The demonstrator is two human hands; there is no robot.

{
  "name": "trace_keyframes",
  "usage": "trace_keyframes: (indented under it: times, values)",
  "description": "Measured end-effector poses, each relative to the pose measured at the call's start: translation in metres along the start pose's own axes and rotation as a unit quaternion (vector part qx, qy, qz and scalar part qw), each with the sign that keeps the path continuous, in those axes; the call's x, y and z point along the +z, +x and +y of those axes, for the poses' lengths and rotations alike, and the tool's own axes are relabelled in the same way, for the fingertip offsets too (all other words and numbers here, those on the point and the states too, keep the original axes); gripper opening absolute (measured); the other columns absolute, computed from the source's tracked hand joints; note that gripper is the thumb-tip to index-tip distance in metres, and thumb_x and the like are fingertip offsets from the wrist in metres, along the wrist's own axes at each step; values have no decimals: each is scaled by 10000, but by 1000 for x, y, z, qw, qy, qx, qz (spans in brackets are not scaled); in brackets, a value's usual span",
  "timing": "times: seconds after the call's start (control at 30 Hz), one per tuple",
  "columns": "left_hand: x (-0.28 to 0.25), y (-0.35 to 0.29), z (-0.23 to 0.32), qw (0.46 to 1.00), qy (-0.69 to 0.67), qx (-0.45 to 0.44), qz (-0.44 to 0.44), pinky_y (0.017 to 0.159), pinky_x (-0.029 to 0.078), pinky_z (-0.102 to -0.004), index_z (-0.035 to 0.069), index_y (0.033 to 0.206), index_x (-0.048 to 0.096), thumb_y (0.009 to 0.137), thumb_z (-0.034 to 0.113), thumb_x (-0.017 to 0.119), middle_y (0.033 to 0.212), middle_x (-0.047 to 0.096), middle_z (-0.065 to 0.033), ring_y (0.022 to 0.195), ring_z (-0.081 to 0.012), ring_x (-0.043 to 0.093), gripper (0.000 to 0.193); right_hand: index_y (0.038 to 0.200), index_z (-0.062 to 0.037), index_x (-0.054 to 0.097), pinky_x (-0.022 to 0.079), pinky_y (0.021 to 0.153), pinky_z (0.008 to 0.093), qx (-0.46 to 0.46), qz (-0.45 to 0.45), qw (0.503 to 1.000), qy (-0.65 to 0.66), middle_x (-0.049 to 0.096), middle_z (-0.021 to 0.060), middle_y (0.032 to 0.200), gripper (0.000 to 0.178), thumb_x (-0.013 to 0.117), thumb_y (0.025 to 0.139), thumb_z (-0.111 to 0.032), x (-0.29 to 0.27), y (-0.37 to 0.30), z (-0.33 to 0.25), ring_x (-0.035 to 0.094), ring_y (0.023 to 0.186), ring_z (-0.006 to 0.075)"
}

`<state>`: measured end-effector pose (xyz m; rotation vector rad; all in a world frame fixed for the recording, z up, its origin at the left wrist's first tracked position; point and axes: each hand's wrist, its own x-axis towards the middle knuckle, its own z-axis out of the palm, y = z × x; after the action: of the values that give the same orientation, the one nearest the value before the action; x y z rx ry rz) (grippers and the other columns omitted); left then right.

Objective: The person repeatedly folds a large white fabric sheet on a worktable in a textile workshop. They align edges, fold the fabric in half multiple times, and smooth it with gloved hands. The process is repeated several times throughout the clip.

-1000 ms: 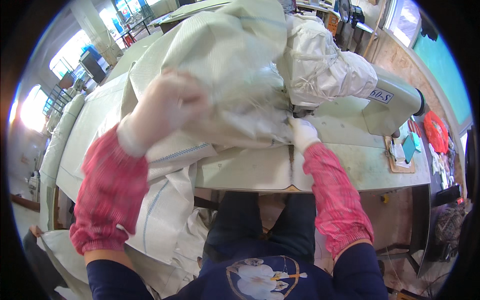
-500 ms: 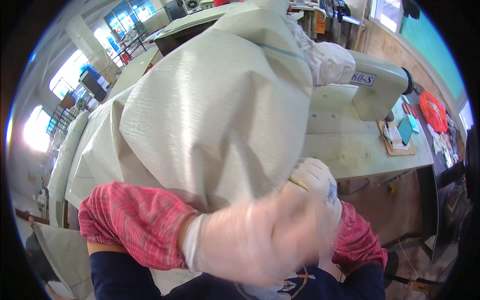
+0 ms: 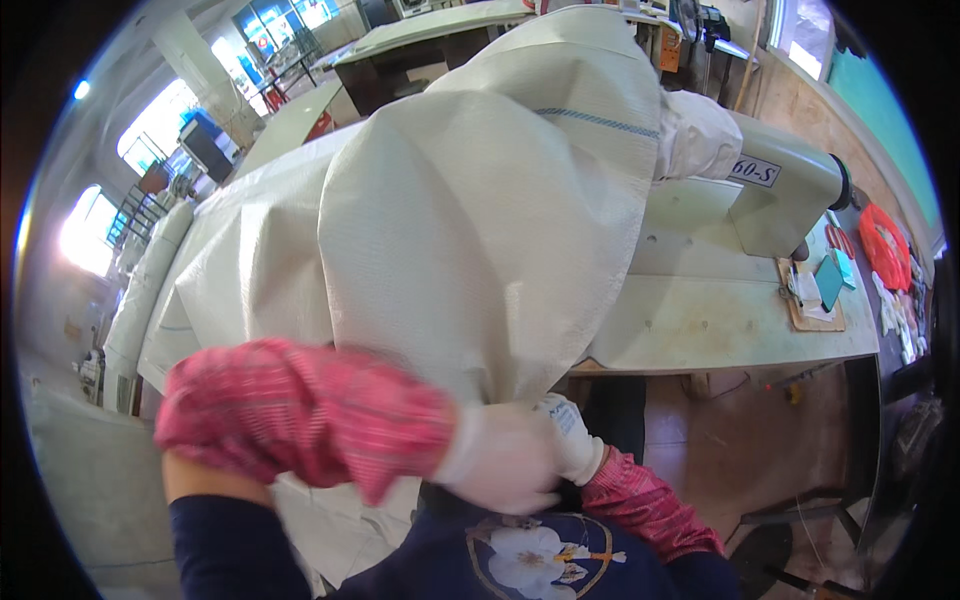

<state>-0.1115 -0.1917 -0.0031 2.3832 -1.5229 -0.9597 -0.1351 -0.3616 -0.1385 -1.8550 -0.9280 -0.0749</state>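
A large white woven sheet (image 3: 480, 220) with a blue dashed stripe lies in folds over the table and narrows toward my hands at its near end. My right hand (image 3: 570, 440), in a white glove, is closed at that near edge, with sheet gathered at it; its fingers are partly hidden. My left hand (image 3: 505, 460), also gloved, crosses in front of the right one, smeared by motion, so its fingers cannot be read. Pink checked sleeve covers reach both wrists. Beyond the sheet stands a sewing machine (image 3: 790, 190), its arm partly wrapped in white cloth (image 3: 700, 135).
The pale table (image 3: 700, 325) ends at a front edge right of my hands. On its right lie a clipboard (image 3: 812, 300), a teal flat object (image 3: 829, 283) and a red plastic bag (image 3: 884, 250). A rolled white sheet (image 3: 145, 290) leans at the left.
Both hands have moved away from the camera, and the right hand has shifted left. The view has shifted, so the sheet appears farther right with new folds. My left hand still moves.
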Motion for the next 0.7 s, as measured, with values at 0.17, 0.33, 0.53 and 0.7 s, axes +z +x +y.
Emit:
trace_keyframes:
  times: [0.17,0.33,0.53,0.7]
  values:
    - [-26,38,-72,979,172,-102,47,910,429,-450,11,1265,537,884,307,540,1223,514,-255,1094,-364,516,483,829,-38,687,489,639,406,51,-27,996,-73,616,133,675,122,610,848,-131,-30,-22,-12,632,670,319]
    - [36,7,-112,888,264,-372,-60,1006,421,-482,-37,1352,462,891,336,516,1299,507,-313,1180,-417,511,595,771,-37,666,471,623,421,88,27,995,-39,615,134,680,130,624,839,-139,-26,-29,-14,609,657,342]
    - [78,9,-101,872,332,-317,169,949,447,-454,-83,1278,473,882,242,505,1130,582,-271,1047,-381,577,513,798,-36,631,463,685,417,0,86,986,-141,636,119,795,86,678,769,-103,-18,-43,-16,610,730,325]
    - [55,31,-103,896,307,-301,109,824,509,-450,-42,1225,533,861,199,518,1077,626,-224,840,-349,651,436,785,-48,641,476,708,418,-18,53,981,-184,640,119,768,80,680,734,-95,-39,-49,-23,617,717,316]
